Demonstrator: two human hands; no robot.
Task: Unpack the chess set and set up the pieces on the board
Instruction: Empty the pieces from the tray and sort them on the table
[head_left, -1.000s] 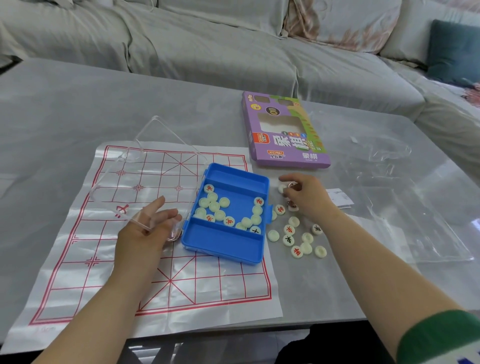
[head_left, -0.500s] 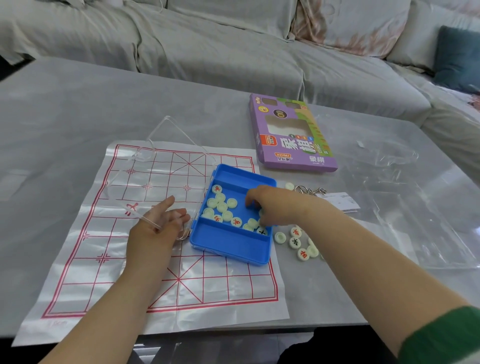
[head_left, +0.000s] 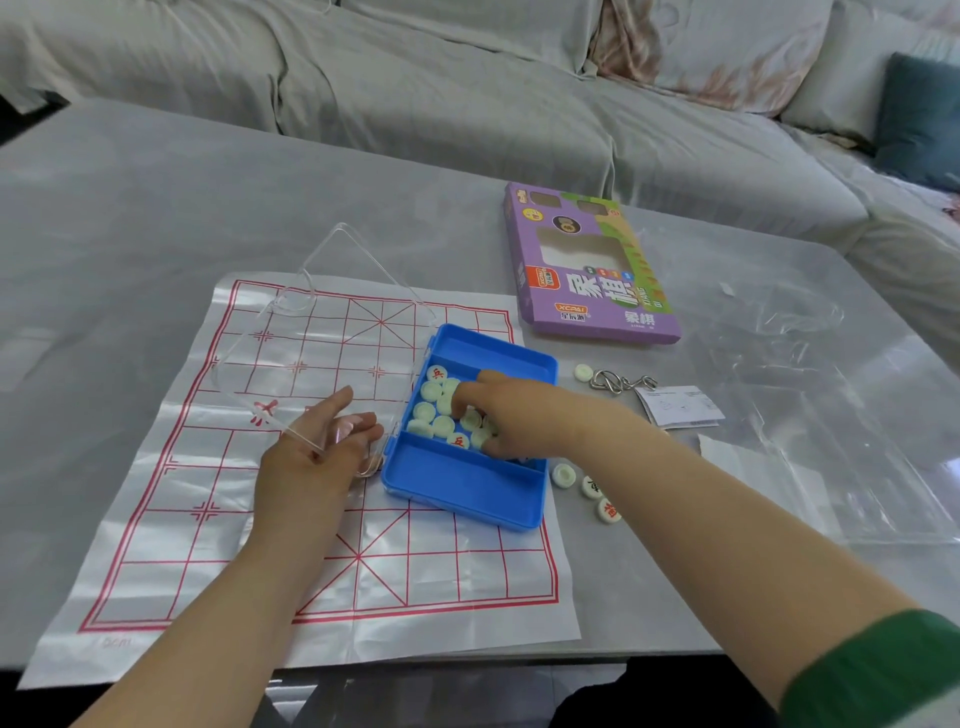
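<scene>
Pieces (head_left: 439, 410): small round discs, look light, hard, smooth; likely to slip when piled. Pinch one by its rim, or slide it clear first. They lie heaped in middle compartment of blue case (head_left: 467, 483), case sitting on board (head_left: 291, 519). Your right hand (head_left: 519, 415) is in case, fingers curled down among pieces; grip on any piece cannot be told. Your left hand (head_left: 317, 452) lies loosely open, steadying clear lid (head_left: 317, 332). A few pieces on table (head_left: 208, 197), right of case.

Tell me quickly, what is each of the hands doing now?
Left hand: open, resting against the clear lid.
Right hand: in the blue tray among pieces; grip cannot be told.
</scene>
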